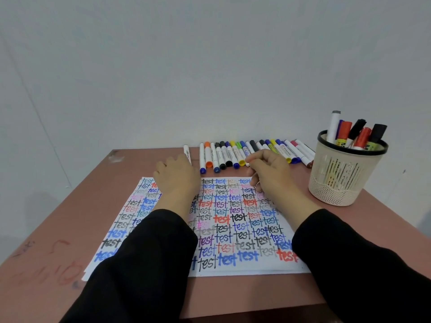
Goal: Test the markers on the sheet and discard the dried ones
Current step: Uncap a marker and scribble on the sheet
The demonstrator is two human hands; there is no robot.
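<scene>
A white sheet (235, 231) covered with the word "test" in many colours lies on the reddish-brown table (58, 220). A row of markers (224, 155) lies along the table's far edge, behind the sheet. My left hand (177, 178) rests palm down on the sheet's top edge and holds nothing. Its fingertips are close to a lone white marker (187, 152). My right hand (270, 173) is over the sheet's top right corner. Its thumb and fingers pinch the near white end of a marker (247, 164) in the row. The rest of that marker is hidden.
A cream mesh basket (335, 185) with a black rim stands at the right and holds several thick markers (356, 134). Pen scribbles mark the table at the near left. A plain wall stands right behind the table.
</scene>
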